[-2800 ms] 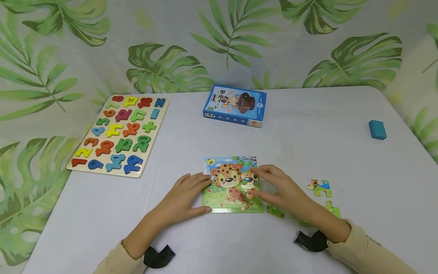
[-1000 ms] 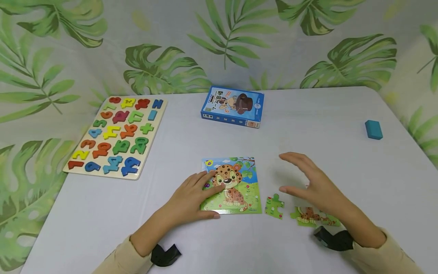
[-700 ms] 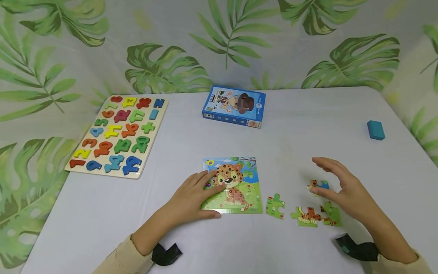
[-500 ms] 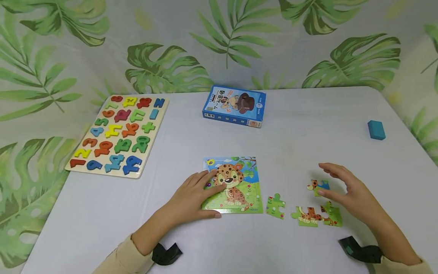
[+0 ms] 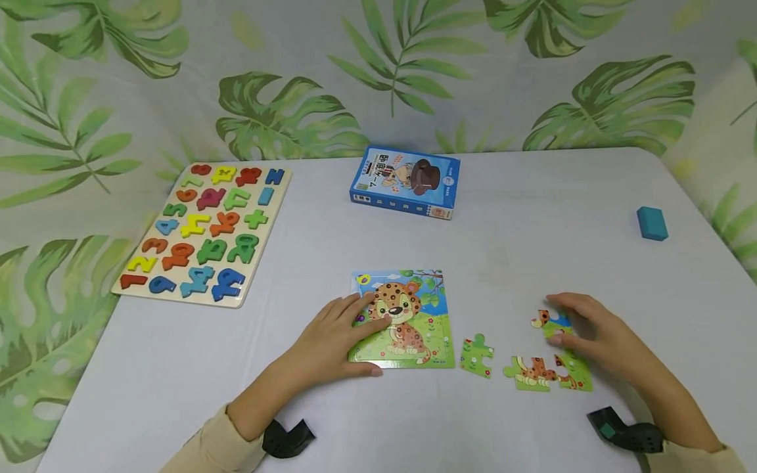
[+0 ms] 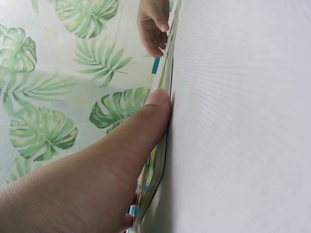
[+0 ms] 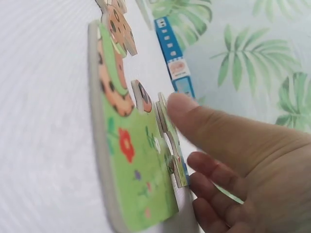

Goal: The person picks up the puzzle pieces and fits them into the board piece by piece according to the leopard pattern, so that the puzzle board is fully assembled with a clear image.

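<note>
My left hand [image 5: 328,341] lies over the left side of a square leopard puzzle [image 5: 434,335], its fingers spread on the picture. The left wrist view has that thumb [image 6: 158,99] at the puzzle's edge. To the right, my right hand [image 5: 612,341] bends its thumb and fingers around a loose blue, green and orange jigsaw piece [image 5: 552,323], partly covering it. In the right wrist view the right thumb [image 7: 187,107] overlaps that piece, with the other fingers loosely curled beyond. Nearer lie a leopard-legs piece [image 5: 532,373], a green corner piece [image 5: 576,373] and a flowered green piece [image 5: 476,356].
A wooden board of coloured numbers [image 5: 257,263] lies at the far left of the white table. Toward the back are a blue card-game box [image 5: 405,180] and, at right, a teal block [image 5: 652,223]. Leaf-patterned cloth [image 5: 284,39] hangs behind.
My right hand has left the puzzle, moved right to the loose pieces and lowered to the blue-green one, its fingers drawing nearer. My left hand slid further onto the puzzle, then stayed still.
</note>
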Action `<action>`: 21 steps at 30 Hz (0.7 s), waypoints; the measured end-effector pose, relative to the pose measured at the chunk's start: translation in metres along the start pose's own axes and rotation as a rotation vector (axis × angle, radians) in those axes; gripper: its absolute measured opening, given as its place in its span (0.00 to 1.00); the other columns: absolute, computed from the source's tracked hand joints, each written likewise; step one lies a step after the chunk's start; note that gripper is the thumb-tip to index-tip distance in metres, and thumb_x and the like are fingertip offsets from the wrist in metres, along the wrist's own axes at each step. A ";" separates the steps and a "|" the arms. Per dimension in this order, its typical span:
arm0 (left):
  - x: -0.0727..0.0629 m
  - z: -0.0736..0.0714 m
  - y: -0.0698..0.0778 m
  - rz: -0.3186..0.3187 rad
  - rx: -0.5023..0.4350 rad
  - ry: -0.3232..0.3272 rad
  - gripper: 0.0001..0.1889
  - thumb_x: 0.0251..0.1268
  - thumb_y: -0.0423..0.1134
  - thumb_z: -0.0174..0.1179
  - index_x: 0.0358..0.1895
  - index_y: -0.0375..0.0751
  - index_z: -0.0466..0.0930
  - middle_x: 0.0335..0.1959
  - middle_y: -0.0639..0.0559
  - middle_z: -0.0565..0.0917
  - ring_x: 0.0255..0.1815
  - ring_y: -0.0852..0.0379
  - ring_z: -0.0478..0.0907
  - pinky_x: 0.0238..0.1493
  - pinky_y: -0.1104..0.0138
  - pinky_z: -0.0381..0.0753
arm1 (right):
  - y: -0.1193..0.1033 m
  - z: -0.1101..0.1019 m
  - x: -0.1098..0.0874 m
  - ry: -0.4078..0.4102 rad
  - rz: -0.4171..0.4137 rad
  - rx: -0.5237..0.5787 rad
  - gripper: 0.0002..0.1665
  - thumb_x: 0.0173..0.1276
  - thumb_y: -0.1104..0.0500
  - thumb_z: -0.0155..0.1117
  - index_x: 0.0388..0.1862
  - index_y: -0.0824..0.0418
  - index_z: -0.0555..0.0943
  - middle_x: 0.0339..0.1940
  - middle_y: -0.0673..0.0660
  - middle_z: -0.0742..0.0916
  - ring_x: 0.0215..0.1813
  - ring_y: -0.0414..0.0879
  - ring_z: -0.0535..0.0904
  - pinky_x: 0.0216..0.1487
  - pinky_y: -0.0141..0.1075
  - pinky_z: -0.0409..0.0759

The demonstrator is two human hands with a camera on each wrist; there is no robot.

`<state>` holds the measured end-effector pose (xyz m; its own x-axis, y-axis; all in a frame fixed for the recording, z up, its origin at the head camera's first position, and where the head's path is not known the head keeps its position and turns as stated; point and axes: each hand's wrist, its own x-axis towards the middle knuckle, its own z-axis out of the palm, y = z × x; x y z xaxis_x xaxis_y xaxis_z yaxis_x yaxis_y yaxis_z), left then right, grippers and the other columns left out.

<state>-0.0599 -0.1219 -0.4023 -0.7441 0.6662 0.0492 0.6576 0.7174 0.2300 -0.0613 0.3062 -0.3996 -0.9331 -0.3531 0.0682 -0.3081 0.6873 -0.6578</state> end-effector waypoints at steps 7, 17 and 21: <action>0.000 -0.001 0.001 0.002 -0.006 0.004 0.39 0.48 0.72 0.49 0.65 0.60 0.62 0.70 0.45 0.51 0.67 0.46 0.48 0.64 0.55 0.48 | 0.002 0.003 0.001 -0.006 -0.056 -0.074 0.30 0.50 0.61 0.70 0.55 0.62 0.74 0.53 0.59 0.72 0.55 0.55 0.62 0.60 0.26 0.52; 0.000 -0.001 0.001 -0.012 -0.032 -0.004 0.40 0.48 0.71 0.50 0.66 0.60 0.62 0.70 0.45 0.50 0.68 0.46 0.47 0.64 0.57 0.50 | -0.004 0.005 0.004 0.018 -0.033 -0.102 0.24 0.50 0.62 0.71 0.46 0.64 0.75 0.48 0.65 0.75 0.52 0.64 0.65 0.47 0.60 0.62; 0.001 -0.001 0.002 -0.008 -0.033 -0.002 0.39 0.49 0.71 0.51 0.65 0.59 0.62 0.70 0.45 0.51 0.68 0.46 0.47 0.65 0.58 0.49 | -0.014 0.005 0.006 0.051 -0.026 -0.158 0.25 0.51 0.59 0.71 0.48 0.62 0.74 0.48 0.62 0.77 0.52 0.59 0.67 0.49 0.51 0.66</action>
<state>-0.0595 -0.1200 -0.4006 -0.7492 0.6609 0.0448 0.6471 0.7158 0.2623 -0.0619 0.2916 -0.3936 -0.9313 -0.3423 0.1243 -0.3541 0.7712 -0.5290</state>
